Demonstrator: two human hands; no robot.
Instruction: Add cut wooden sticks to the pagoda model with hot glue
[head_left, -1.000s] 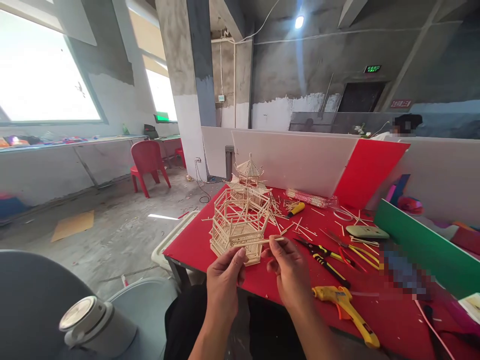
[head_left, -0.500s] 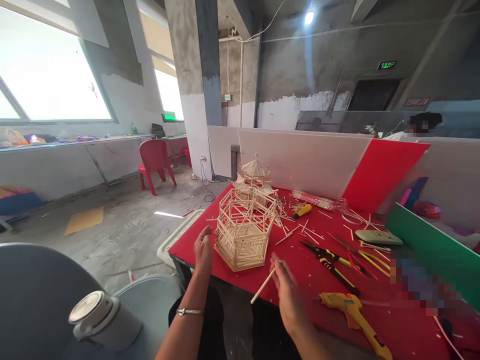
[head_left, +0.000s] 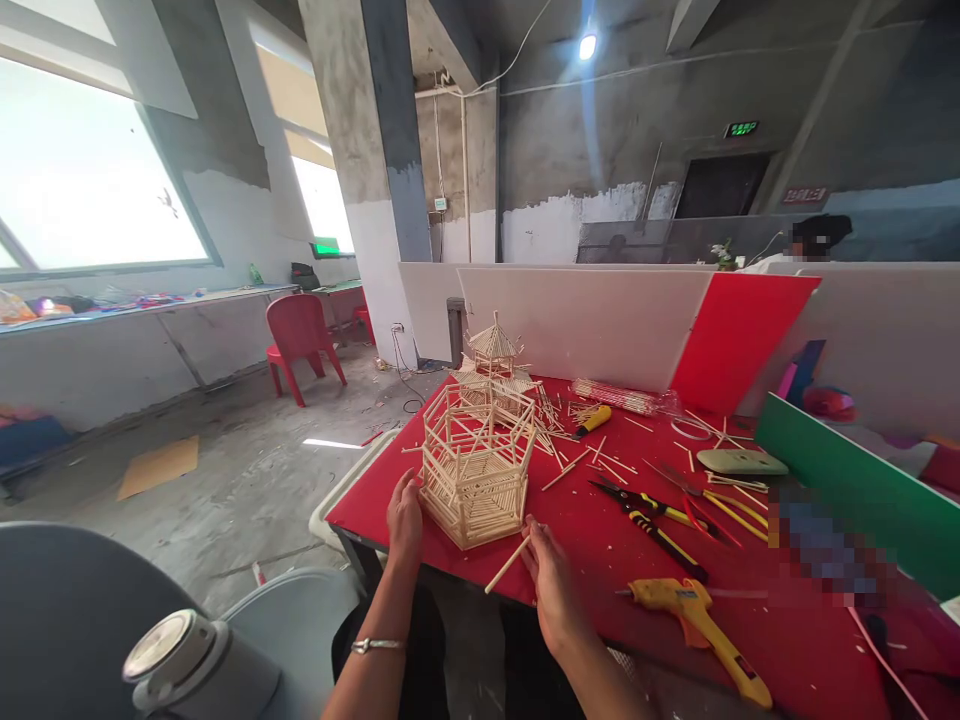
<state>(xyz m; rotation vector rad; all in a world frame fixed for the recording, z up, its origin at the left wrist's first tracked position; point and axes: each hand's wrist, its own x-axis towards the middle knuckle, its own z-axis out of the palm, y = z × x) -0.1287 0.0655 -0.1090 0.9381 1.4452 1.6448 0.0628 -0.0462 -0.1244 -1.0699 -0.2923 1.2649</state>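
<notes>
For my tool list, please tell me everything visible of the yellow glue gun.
The glue gun is yellow and plastic-looking, with an orange trigger, thin nozzle and dark patch near the handle's end. It lies on its side on the red tabletop, nozzle leftward, a pale rod behind. The right hand is apart from it.

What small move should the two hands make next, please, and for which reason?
I would probably bring the right hand gently against the lattice frame, keeping the thin stick angled away. The left hand is beside the frame's left side, the right is near its right side, and the stick in the right hand's grip slants across the front, where it could catch.
</notes>
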